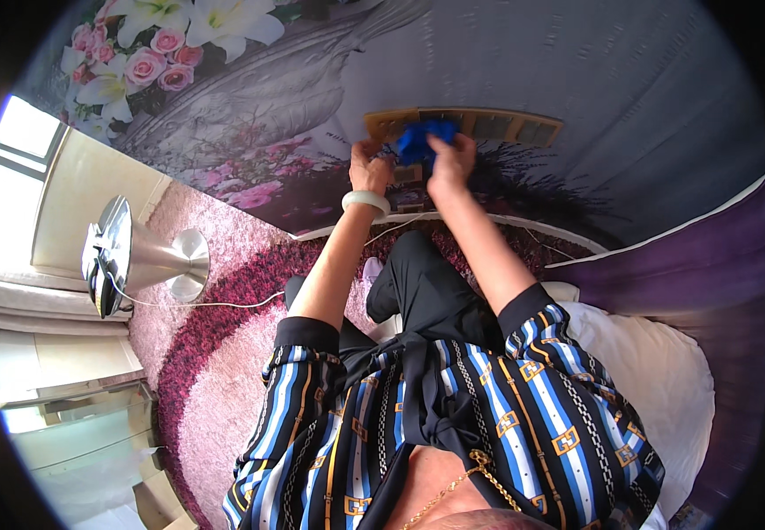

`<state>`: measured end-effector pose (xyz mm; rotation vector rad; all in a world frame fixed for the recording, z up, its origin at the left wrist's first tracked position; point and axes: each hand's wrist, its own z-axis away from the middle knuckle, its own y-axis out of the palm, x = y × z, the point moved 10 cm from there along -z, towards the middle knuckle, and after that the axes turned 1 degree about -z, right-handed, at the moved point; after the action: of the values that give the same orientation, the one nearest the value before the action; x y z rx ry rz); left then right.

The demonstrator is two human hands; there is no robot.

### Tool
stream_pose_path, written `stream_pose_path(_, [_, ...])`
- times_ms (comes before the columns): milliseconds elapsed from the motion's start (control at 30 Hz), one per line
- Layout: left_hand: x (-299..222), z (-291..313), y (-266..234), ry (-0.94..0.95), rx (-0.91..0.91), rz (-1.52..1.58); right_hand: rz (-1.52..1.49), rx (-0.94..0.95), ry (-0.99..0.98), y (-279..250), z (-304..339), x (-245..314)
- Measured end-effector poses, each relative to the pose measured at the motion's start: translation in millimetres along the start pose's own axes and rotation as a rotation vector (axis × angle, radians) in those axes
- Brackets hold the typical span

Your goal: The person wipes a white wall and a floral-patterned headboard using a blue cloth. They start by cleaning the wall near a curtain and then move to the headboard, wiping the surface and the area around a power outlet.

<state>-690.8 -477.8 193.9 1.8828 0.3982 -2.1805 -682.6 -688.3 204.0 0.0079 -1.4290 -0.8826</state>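
Observation:
A long wooden frame (pixel 531 130) with several panels stands out against a flower-printed wall in front of me. My left hand (pixel 370 168), a pale bangle on its wrist, has its fingers closed on the left end of this frame. In my right hand (pixel 453 165) is a bunched blue cloth (pixel 422 140), pressed against the middle of the frame and slightly blurred. A smaller wooden part (pixel 409 173) shows below the cloth, between my hands; the hands partly hide how it joins the frame.
A silver pedestal table (pixel 148 247) with a black telephone (pixel 104 278) stands at the left on a pink and dark red rug (pixel 214 353). A white cord (pixel 223 305) crosses the rug. White bedding (pixel 643 371) and a purple curtain-like fabric (pixel 709 274) are at the right.

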Motion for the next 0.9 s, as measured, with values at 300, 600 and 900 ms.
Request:
stream_pose_path(300, [12, 12, 35, -0.161, 0.088, 0.383, -0.444, -0.303, 0.267, -92, -82, 21])
stream_pose_path(600, [34, 11, -9, -0.221, -0.018, 0.342, -0.259, 0.061, 0.812, 53, 39, -81])
stream_pose_path(900, [32, 4, -4, -0.164, 0.032, 0.352, 0.287, 0.317, -0.534, 100, 59, 77])
